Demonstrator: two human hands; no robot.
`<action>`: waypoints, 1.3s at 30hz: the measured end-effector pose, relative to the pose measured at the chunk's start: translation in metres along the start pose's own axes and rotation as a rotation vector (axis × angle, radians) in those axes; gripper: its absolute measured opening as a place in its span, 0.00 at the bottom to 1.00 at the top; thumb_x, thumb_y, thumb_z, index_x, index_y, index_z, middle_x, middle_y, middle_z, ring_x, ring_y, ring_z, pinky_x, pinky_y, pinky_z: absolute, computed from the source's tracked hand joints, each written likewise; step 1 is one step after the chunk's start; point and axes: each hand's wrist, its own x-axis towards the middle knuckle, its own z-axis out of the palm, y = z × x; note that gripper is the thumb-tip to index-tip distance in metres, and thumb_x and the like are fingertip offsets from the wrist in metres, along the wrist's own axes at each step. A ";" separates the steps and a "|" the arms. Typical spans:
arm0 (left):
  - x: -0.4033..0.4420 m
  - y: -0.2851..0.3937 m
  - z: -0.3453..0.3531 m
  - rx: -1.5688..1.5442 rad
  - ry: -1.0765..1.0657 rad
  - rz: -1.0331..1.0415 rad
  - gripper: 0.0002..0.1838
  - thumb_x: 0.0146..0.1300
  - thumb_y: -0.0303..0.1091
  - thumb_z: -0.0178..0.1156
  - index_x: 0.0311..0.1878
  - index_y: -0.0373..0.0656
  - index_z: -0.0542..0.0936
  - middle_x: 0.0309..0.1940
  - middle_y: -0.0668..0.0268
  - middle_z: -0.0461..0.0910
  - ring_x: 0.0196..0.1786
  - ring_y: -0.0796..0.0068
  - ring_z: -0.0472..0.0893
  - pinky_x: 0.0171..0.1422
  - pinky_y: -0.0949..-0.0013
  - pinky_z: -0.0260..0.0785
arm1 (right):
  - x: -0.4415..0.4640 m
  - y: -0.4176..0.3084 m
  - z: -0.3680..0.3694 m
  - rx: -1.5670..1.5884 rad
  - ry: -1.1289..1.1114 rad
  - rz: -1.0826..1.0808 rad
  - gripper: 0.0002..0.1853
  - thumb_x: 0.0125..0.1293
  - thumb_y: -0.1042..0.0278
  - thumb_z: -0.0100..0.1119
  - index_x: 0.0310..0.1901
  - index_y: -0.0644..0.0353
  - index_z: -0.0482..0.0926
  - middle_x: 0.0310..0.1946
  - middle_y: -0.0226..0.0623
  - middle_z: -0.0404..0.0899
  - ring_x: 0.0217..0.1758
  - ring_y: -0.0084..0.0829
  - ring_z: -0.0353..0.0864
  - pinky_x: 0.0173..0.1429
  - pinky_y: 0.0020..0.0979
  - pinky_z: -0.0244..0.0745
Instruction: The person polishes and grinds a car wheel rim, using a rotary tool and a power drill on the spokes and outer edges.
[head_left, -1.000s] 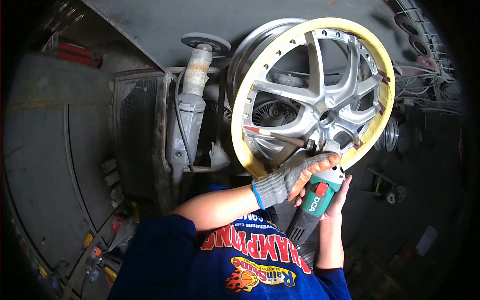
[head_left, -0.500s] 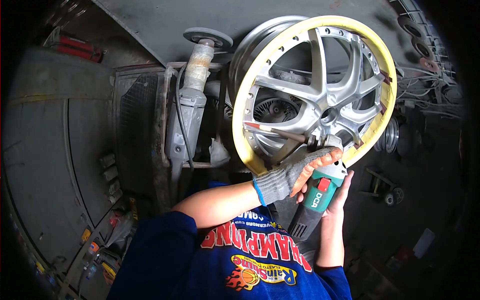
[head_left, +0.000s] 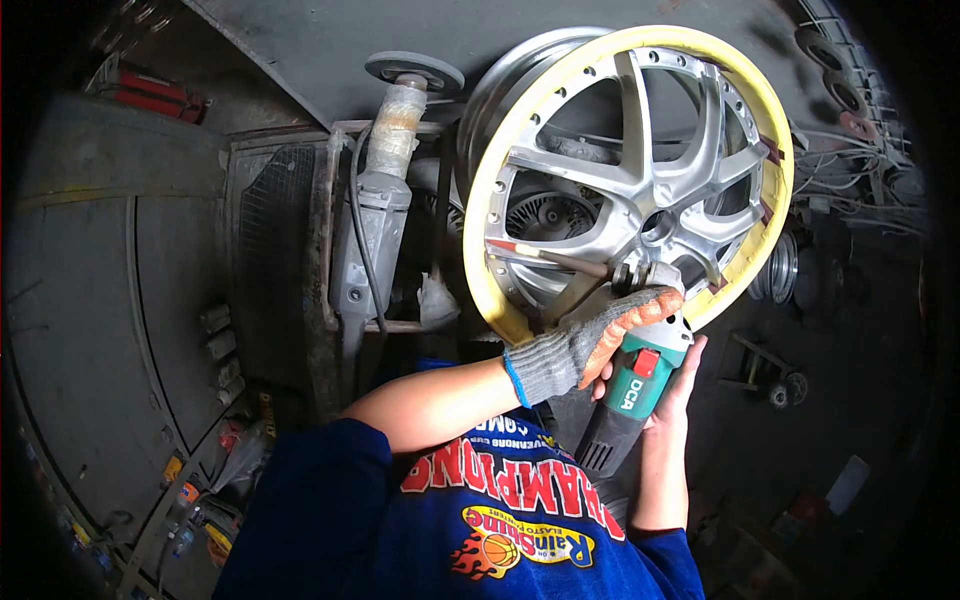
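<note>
Green DCA grinder (head_left: 637,388) is grasped by fingers of gloved left hand (head_left: 600,340) and bare right hand (head_left: 684,385), its pointed tip (head_left: 516,249) near left edge of alloy wheel (head_left: 643,195).

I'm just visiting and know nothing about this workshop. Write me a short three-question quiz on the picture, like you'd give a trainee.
1. What are the left hand and right hand holding?
a) a hammer
b) a green power tool
c) a brush
2. True or false: the silver wheel has a blue outer rim.
3. Which hand wears a glove?

Key: 1. b. 2. False; its outer rim is yellow. 3. The left.
</note>
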 end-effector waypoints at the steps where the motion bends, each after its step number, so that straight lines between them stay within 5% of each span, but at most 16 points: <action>1: -0.001 0.001 0.001 -0.003 -0.017 0.013 0.30 0.58 0.66 0.62 0.52 0.51 0.81 0.30 0.71 0.81 0.12 0.84 0.68 0.10 0.77 0.57 | 0.000 0.000 0.000 -0.003 -0.007 -0.004 0.55 0.54 0.11 0.35 0.58 0.63 0.70 0.30 0.54 0.79 0.26 0.52 0.81 0.32 0.47 0.81; 8: 0.008 -0.010 0.000 -0.071 -0.082 0.217 0.30 0.60 0.63 0.63 0.56 0.51 0.80 0.35 0.71 0.82 0.16 0.85 0.70 0.14 0.78 0.60 | -0.002 -0.003 0.001 -0.018 0.015 -0.003 0.55 0.54 0.11 0.34 0.58 0.63 0.70 0.30 0.55 0.79 0.25 0.52 0.81 0.31 0.47 0.81; 15: 0.016 -0.020 -0.016 -0.139 -0.091 0.053 0.27 0.63 0.57 0.64 0.60 0.52 0.79 0.48 0.70 0.81 0.42 0.84 0.78 0.32 0.76 0.72 | -0.002 -0.004 0.005 -0.015 0.035 0.018 0.55 0.54 0.10 0.34 0.57 0.63 0.70 0.29 0.55 0.79 0.25 0.52 0.81 0.31 0.48 0.80; 39: 0.008 -0.006 -0.002 -0.008 -0.019 0.156 0.28 0.65 0.58 0.61 0.61 0.50 0.78 0.47 0.69 0.82 0.39 0.84 0.79 0.30 0.76 0.72 | 0.000 -0.006 0.004 -0.016 -0.020 0.038 0.58 0.52 0.09 0.33 0.57 0.65 0.71 0.32 0.52 0.80 0.28 0.48 0.83 0.34 0.46 0.81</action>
